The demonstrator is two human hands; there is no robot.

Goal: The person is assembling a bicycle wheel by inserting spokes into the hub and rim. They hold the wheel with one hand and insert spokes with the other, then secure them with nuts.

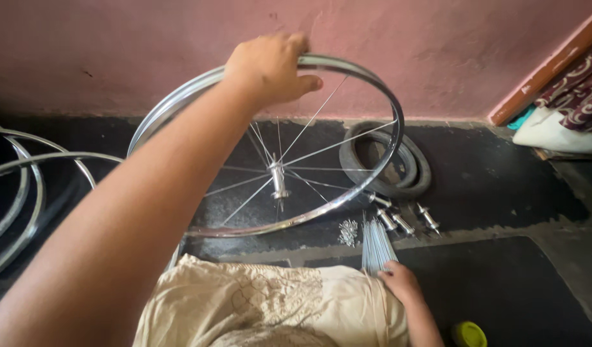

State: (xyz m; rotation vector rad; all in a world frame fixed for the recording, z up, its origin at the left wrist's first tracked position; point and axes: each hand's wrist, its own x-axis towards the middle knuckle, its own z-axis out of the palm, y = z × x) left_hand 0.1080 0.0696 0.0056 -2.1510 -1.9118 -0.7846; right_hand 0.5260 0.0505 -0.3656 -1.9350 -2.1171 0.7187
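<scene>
Wheel [289,160] is partly laced: few spokes join hub [279,177] and rim. Left hand [270,67] grasps the rim; right hand [398,279] pinches loose spokes [375,243] from the bundle.

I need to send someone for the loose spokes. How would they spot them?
Start at the big shiny metal wheel rim held up against the pink wall. Below its lower edge, on the dark floor, the right hand touches a bundle of thin straight silver spokes, unlike the stubby axles beside it.
</scene>
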